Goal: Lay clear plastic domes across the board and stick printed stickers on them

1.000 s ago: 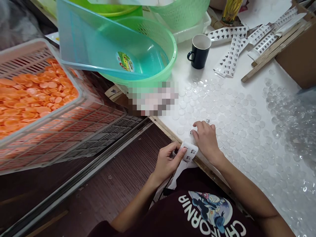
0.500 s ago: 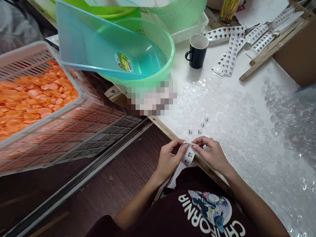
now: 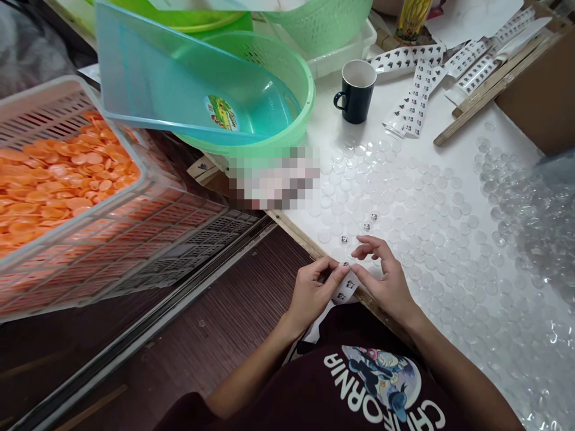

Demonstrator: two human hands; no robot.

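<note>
My left hand (image 3: 312, 290) pinches a white sticker strip (image 3: 342, 294) printed with small dark-and-white cartoon figures, just over the table's front edge. My right hand (image 3: 390, 278) is beside it with its fingers spread apart; its thumb tip is at the upper end of the strip, where one small figure shows. Beyond my fingers, clear round discs (image 3: 406, 230) lie spread over the white tabletop. A few of them carry a small figure sticker (image 3: 344, 239). The strip's lower part hangs towards my lap.
An orange-filled white crate (image 3: 148, 206) stands at the left. A blue tub (image 3: 179, 90) rests in a green basin (image 3: 309, 90). Behind are a dark mug (image 3: 358, 99), more sticker strips (image 3: 420, 99) and a wooden strip (image 3: 485, 93). Clear discs heap (image 3: 539, 209) at the right.
My right hand's index finger has lifted away from the strip and its fingers have spread. The strip's upper end has tilted, showing another figure by my thumbs. The left hand keeps its pinch.
</note>
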